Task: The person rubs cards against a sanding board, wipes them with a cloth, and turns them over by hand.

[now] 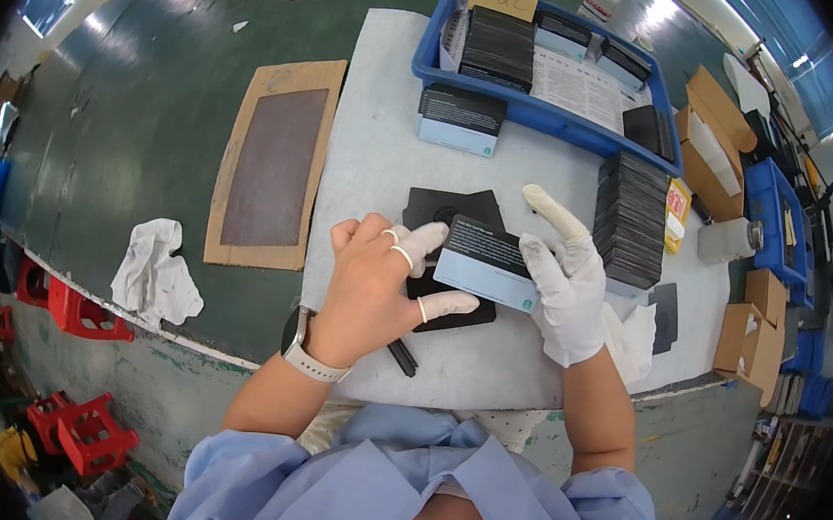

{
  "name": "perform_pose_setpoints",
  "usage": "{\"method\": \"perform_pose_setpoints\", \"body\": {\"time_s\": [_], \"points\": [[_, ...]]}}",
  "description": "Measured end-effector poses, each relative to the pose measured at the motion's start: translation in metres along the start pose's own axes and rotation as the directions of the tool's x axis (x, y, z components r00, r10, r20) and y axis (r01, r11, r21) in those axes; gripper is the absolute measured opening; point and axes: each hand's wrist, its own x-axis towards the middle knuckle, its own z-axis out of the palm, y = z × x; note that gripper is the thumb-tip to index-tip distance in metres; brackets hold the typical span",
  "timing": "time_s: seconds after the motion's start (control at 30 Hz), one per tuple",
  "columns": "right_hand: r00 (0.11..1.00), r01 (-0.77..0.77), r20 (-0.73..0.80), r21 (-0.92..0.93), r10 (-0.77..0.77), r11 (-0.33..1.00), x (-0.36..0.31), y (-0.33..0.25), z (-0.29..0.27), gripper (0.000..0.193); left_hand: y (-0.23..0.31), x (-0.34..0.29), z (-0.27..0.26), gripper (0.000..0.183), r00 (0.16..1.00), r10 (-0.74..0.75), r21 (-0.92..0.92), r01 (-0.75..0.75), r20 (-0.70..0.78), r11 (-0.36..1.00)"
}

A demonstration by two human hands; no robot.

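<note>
left hand (375,281), finger cots on, grips the left end of the flat card pack (489,262) | right hand (565,288), white-gloved, clamps its right end | pack: black top, pale-blue lower band, tilted above black sheet (446,208) on grey mat (378,138) | black stack (630,219) right, blue bin (434,59) behind

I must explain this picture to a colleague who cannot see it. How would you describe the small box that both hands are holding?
Start at the white mat on the green table. Near its front edge, the left hand and the gloved right hand hold a flat box, black on top with a pale blue band below. A similar box leans against the blue bin farther back; only this one is in the hands.
</note>
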Motion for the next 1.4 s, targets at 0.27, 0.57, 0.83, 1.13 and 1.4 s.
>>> {"method": "perform_pose_setpoints", "body": {"time_s": [0.27,0.57,0.83,1.13,1.4], "points": [[0.997,0.068,0.048,0.026,-0.069,0.997,-0.002,0.007,-0.002,0.037,0.000,-0.001,0.001,0.091,0.998,-0.055,-0.141,0.058,0.022,0.988],[0.991,0.076,0.110,-0.047,-0.071,0.996,0.000,0.001,-0.002,0.034,0.002,0.002,0.001,0.088,0.996,0.026,-0.020,-0.024,0.089,1.000],[0.993,0.042,0.114,-0.084,-0.032,0.996,0.001,0.002,-0.005,0.036,0.004,0.004,-0.002,0.083,0.992,-0.012,-0.043,0.018,0.126,0.999],[0.959,0.028,0.235,0.479,-0.159,0.877,-0.010,-0.011,-0.015,0.062,0.004,-0.013,-0.015,0.074,0.845,0.003,-0.800,0.507,0.534,-0.322],[0.578,0.386,0.787,-0.033,-0.214,0.922,-0.009,-0.060,0.054,0.047,0.028,-0.051,-0.007,0.073,0.866,0.095,-0.630,0.427,0.490,-0.649]]}}
